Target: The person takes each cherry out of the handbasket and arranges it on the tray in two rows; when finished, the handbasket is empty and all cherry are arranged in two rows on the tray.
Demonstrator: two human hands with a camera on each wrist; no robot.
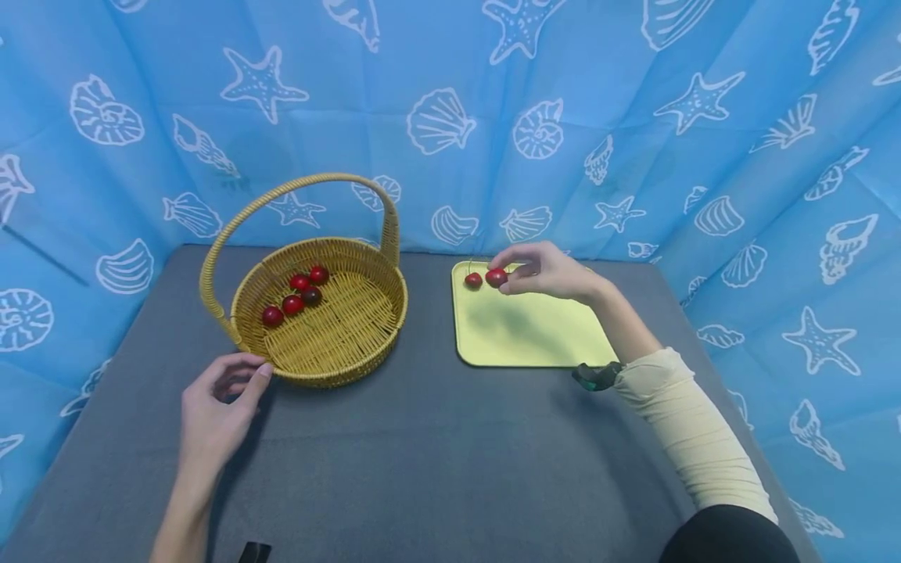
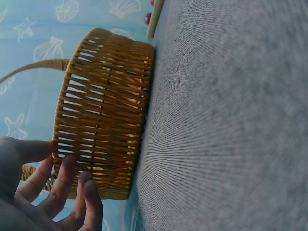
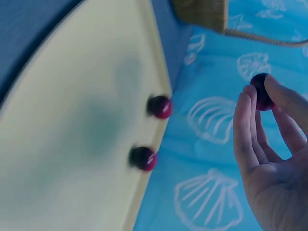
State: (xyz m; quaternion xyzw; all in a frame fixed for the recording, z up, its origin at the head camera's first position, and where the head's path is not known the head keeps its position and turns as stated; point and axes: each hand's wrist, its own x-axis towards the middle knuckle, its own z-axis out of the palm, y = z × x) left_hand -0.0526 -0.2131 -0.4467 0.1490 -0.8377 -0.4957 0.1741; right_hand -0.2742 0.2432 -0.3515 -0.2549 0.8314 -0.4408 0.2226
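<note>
My right hand (image 1: pixel 545 272) pinches a red cherry (image 1: pixel 496 277) between thumb and fingertips, above the yellow tray (image 1: pixel 521 336). In the right wrist view the held cherry (image 3: pixel 261 91) looks dark and is apart from two cherries lying near the tray's edge, one of them (image 3: pixel 160 107) higher in the frame. The head view shows one tray cherry (image 1: pixel 473 279) plainly; the hand mostly hides the other. My left hand (image 1: pixel 221 399) grips the near left rim of a woven basket (image 1: pixel 345 367), thumb at the rim and fingers against its outer side (image 2: pixel 101 110). Several cherries (image 1: pixel 292 305) lie in the basket's left half.
The basket's tall handle (image 1: pixel 303 181) arches over its left and back. Grey cloth (image 1: pixel 422 469) covers the table. A blue curtain (image 1: pixel 450 188) with white shell prints hangs right behind the basket and tray. A small black object (image 1: pixel 255 552) shows at the bottom edge.
</note>
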